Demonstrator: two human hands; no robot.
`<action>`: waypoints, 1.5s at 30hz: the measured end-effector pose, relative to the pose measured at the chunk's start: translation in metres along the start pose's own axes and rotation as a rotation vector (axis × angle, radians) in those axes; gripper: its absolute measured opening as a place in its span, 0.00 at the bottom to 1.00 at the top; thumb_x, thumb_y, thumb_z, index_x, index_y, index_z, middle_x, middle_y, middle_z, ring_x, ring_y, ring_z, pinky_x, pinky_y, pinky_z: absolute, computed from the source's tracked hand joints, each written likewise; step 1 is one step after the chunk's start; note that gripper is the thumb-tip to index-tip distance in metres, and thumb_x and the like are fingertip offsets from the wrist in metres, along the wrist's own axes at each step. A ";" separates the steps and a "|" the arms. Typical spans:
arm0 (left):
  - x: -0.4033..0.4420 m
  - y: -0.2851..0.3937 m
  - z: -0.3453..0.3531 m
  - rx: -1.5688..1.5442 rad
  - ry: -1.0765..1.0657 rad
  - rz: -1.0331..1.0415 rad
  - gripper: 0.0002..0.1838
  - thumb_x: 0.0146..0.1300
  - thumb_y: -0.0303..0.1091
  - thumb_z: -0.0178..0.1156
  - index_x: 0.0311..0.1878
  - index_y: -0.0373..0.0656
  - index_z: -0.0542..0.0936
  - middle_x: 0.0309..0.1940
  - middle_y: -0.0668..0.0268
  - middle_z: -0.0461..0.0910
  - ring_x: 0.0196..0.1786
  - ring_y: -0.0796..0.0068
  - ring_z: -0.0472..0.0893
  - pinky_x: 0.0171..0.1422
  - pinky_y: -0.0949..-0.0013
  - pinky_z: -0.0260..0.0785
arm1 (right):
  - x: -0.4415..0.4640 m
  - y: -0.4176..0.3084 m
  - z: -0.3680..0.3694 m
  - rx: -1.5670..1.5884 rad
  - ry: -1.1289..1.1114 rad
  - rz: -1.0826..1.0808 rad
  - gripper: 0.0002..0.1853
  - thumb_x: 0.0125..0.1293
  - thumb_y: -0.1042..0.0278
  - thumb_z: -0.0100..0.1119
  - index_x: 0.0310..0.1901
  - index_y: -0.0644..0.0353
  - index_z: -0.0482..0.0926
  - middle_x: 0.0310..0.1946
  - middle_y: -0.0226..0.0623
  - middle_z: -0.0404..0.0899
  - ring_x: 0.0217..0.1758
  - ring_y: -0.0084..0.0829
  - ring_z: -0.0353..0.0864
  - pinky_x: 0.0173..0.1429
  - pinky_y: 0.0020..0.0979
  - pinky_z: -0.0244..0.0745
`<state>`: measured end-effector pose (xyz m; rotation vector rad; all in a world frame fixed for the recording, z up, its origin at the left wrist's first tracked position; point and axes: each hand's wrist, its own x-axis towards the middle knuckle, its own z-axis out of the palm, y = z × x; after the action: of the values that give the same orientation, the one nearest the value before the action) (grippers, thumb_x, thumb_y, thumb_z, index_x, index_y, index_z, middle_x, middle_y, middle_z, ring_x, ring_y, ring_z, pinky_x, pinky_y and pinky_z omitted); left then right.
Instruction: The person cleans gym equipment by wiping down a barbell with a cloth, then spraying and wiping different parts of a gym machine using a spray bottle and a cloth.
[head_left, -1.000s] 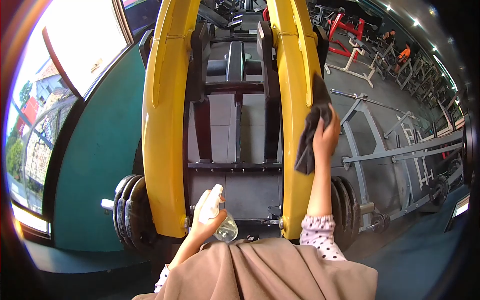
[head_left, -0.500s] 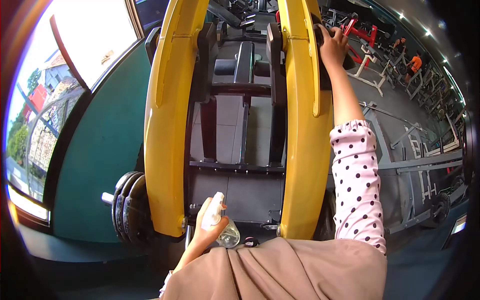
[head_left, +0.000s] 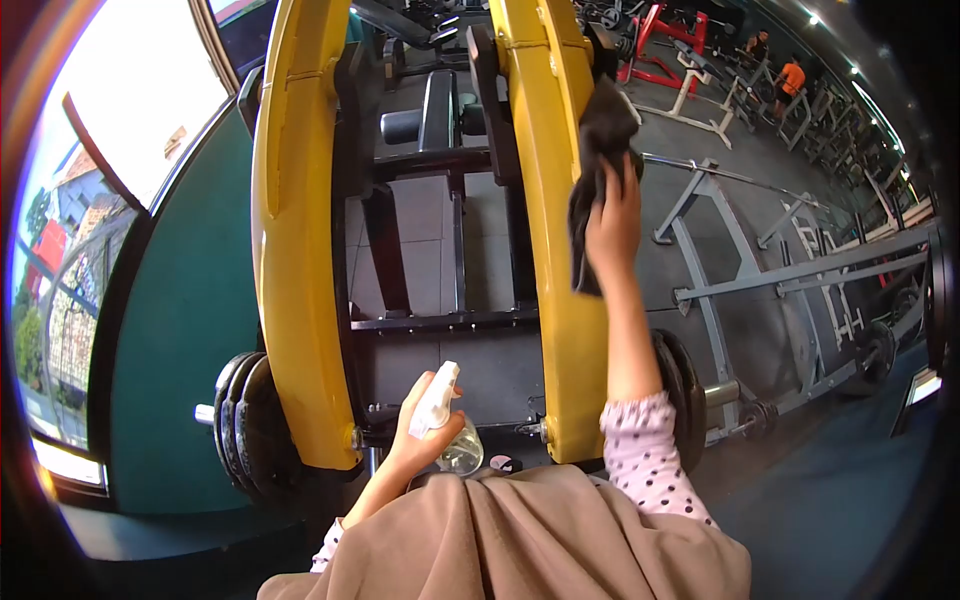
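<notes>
My left hand (head_left: 418, 428) is closed round the neck of a clear spray bottle (head_left: 462, 452) with a white trigger head, low in front of my body. Out to the right, my right hand (head_left: 614, 225) grips a dark cloth (head_left: 604, 125) against the outer side of the right yellow beam (head_left: 560, 250) of a gym machine. Part of the cloth hangs below the fingers, and some of it sticks up past them. The left yellow beam (head_left: 300, 250) runs parallel, with neither hand on it.
Black weight plates (head_left: 245, 420) sit outside the left beam, and more plates (head_left: 680, 400) outside the right. A black crossbar (head_left: 445, 322) spans between the beams. Grey racks (head_left: 730, 230) stand to the right; a person in orange (head_left: 790, 78) is far back. A window (head_left: 130, 150) lies left.
My right hand has come down and nearer along the right beam with the cloth, which now shows more. The view has shifted slightly. My left hand still holds the spray bottle.
</notes>
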<state>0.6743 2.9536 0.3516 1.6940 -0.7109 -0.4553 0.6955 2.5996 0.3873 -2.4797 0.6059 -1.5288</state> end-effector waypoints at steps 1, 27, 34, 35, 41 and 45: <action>0.002 -0.001 0.003 -0.028 -0.020 0.005 0.15 0.47 0.22 0.60 0.42 0.36 0.75 0.37 0.63 0.70 0.39 0.71 0.73 0.46 0.72 0.65 | -0.029 -0.012 -0.012 -0.075 0.001 0.007 0.27 0.62 0.76 0.52 0.65 0.51 0.69 0.72 0.48 0.57 0.72 0.54 0.59 0.71 0.49 0.59; -0.027 -0.013 -0.053 0.038 0.220 0.000 0.19 0.45 0.20 0.59 0.45 0.36 0.75 0.39 0.64 0.71 0.41 0.73 0.73 0.47 0.72 0.66 | 0.146 -0.082 0.129 -0.417 0.166 -0.350 0.09 0.67 0.65 0.49 0.45 0.52 0.76 0.59 0.46 0.71 0.69 0.49 0.64 0.72 0.52 0.56; -0.041 -0.014 -0.056 0.040 0.225 -0.023 0.20 0.47 0.19 0.59 0.47 0.36 0.74 0.39 0.64 0.72 0.41 0.73 0.73 0.48 0.72 0.65 | 0.153 -0.080 0.127 -0.353 0.134 -0.351 0.25 0.56 0.60 0.66 0.53 0.50 0.68 0.62 0.53 0.62 0.71 0.52 0.59 0.69 0.53 0.59; -0.042 -0.013 -0.054 0.021 0.227 -0.026 0.20 0.47 0.19 0.59 0.47 0.36 0.74 0.39 0.64 0.72 0.41 0.73 0.73 0.48 0.72 0.65 | 0.150 -0.078 0.124 -0.330 0.129 -0.352 0.27 0.55 0.60 0.68 0.55 0.49 0.66 0.63 0.54 0.61 0.71 0.53 0.58 0.70 0.53 0.59; -0.038 -0.015 -0.046 -0.004 0.152 -0.026 0.20 0.47 0.19 0.60 0.47 0.36 0.74 0.39 0.64 0.72 0.42 0.74 0.74 0.48 0.73 0.66 | 0.049 -0.075 0.074 -0.294 0.002 -0.265 0.38 0.51 0.63 0.71 0.63 0.47 0.62 0.68 0.60 0.55 0.73 0.60 0.54 0.69 0.50 0.62; -0.027 -0.007 -0.036 0.002 0.090 -0.019 0.19 0.48 0.20 0.60 0.46 0.36 0.74 0.39 0.64 0.72 0.42 0.74 0.73 0.48 0.73 0.66 | -0.043 -0.074 0.020 -0.263 -0.090 -0.198 0.42 0.48 0.63 0.72 0.66 0.46 0.61 0.69 0.60 0.55 0.72 0.61 0.57 0.69 0.53 0.61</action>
<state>0.6786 2.9991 0.3517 1.7136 -0.6301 -0.3895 0.7147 2.6831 0.3687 -2.8665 0.5956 -1.4755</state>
